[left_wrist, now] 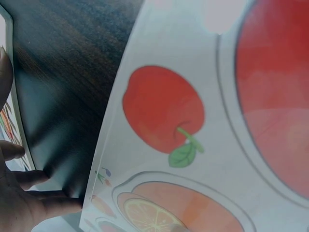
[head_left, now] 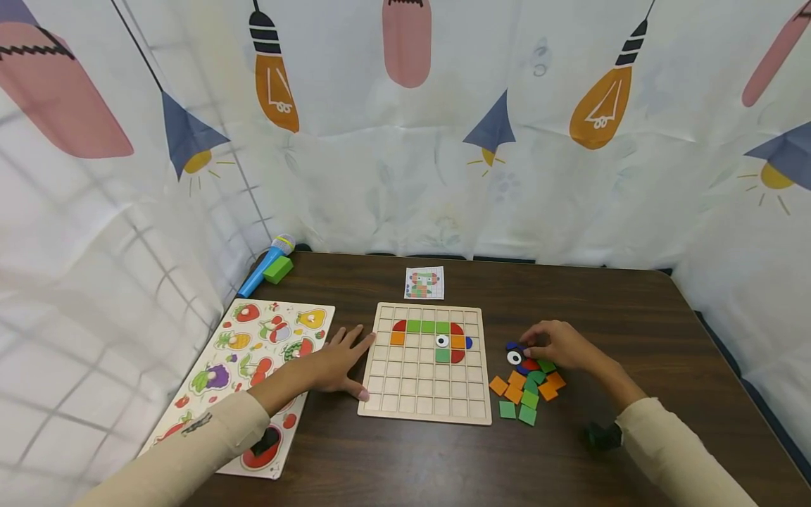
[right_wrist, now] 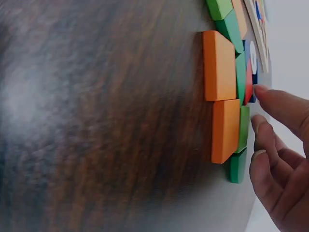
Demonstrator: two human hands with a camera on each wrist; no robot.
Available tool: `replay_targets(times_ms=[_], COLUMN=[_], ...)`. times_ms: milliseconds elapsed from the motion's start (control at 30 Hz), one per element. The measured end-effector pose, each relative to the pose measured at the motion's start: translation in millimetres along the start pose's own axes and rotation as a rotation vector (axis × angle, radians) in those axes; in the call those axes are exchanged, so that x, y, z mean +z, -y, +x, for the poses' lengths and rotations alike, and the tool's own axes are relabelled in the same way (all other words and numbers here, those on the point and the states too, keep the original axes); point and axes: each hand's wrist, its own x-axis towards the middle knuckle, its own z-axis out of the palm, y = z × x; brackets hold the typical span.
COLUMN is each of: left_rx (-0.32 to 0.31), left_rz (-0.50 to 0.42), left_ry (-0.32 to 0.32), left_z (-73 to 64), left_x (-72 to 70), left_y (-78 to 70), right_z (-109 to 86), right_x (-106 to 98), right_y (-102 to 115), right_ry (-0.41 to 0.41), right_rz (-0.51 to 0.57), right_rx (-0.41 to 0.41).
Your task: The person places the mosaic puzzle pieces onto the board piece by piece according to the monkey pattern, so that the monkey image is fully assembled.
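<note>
A square wooden grid board (head_left: 405, 403) lies at the middle of the table, with red, green, orange and blue pieces and an eye piece (head_left: 442, 341) set in its upper rows. My left hand (head_left: 336, 360) has its fingers spread, fingertips and thumb at the board's left edge. To the right is a loose pile of green, orange, red and blue pieces (head_left: 529, 398). Over its far end reaches my right hand (head_left: 559, 343), fingers loosely bent and thumb apart from them. One fingertip (right_wrist: 260, 92) is right at a blue piece (right_wrist: 254, 96), beside a second eye piece (head_left: 514, 358).
A small picture card (head_left: 424, 283) lies beyond the board. On the left is a white fruit-and-vegetable board (head_left: 253, 415), partly under my left forearm. A blue toy microphone (head_left: 261, 271) and a green block (head_left: 278, 270) stand at the far left corner. Printed curtains (head_left: 393, 190) enclose the table.
</note>
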Motion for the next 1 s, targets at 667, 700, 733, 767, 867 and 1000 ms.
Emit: replay_targets(times_ms=[667, 700, 733, 767, 867, 1000], left_rx=[0.000, -0.001, -0.002, -0.002, -0.003, 0.002], left_rz=[0.011, 0.010, 0.009, 0.006, 0.002, 0.008], left_ry=[0.003, 0.003, 0.004, 0.005, 0.005, 0.002], left_z=[0.2, 0.0, -0.3, -0.6, -1.0, 0.0], left_x=[1.7, 1.4, 1.0, 0.6, -0.2, 0.1], left_y=[2.2, 1.9, 1.6, 1.2, 0.5, 0.6], right_z=[-5.4, -4.9, -4.2, -3.8, -2.6, -2.7], right_x=[6.2, 6.1, 6.0, 5.7, 4.7, 3.3], right_y=[2.0, 1.3, 0.9, 0.5, 0.1, -1.5], right_ry=[-0.042, -0.039, -0.037, -0.035, -0.033, -0.039], right_rz=[-0.033, -0.034, -0.037, -0.039, -0.038, -0.032], right_rx=[-0.029, -0.041, -0.049, -0.059, -0.067, -0.048])
